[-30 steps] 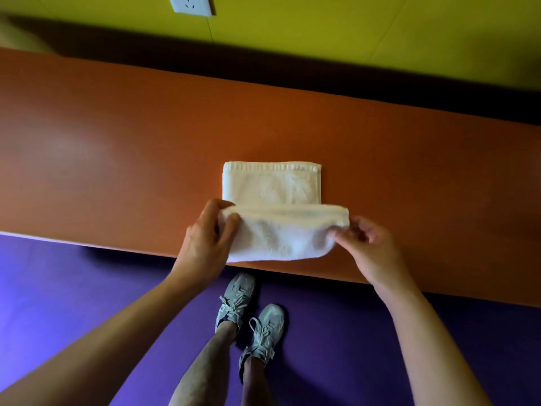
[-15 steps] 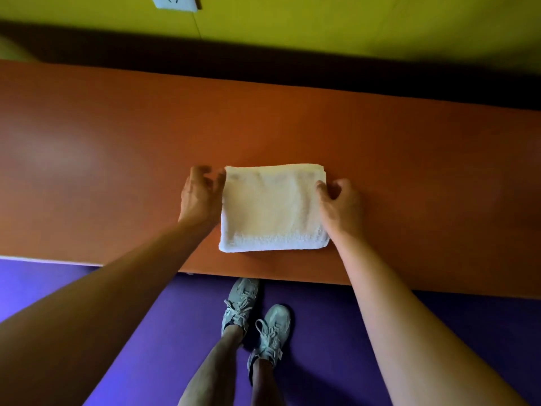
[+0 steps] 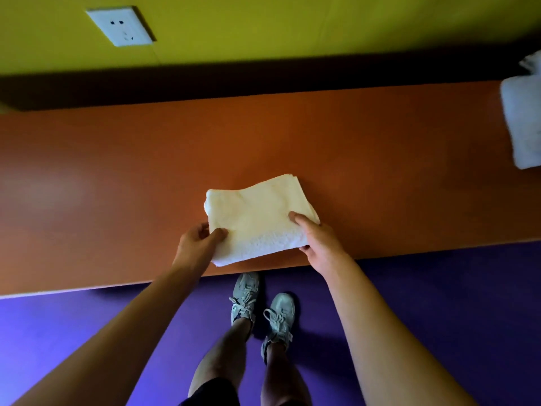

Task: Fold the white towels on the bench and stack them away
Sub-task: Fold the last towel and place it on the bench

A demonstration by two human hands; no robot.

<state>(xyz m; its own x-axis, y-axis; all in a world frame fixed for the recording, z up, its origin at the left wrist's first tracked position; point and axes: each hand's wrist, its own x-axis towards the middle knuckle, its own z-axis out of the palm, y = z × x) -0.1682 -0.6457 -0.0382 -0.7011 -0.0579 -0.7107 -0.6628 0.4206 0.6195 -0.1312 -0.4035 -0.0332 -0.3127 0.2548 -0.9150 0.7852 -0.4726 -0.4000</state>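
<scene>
Holding the folded towel [image 3: 257, 218] from both sides, we take the orange bench [image 3: 117, 171] as our landmark and read across it from its left end. That left stretch lies bare, with a white wall socket [image 3: 121, 24] on the yellow wall beyond its far edge. Near the middle of the bench, close to its near edge, our left hand [image 3: 196, 244] grasps the towel's near-left corner, thumb on top and fingers tucked beneath. The towel itself seems tilted, its far-right corner raised, so we judge it partly lifted off the bench rather than lying flat. Our right hand [image 3: 319, 238] grasps the near-right edge, thumb pressed on the upper face and fingers curled under. The towel's long axis runs roughly along the bench, slanting toward the far edge as it goes right. At the bench's right end, well apart from the towel, sits a stack of white towels [image 3: 524, 121], cut off by the frame. That stack lies rightward of both hands, and the right hand is the nearer one, so we judge the carry should go right along the bench.
</scene>
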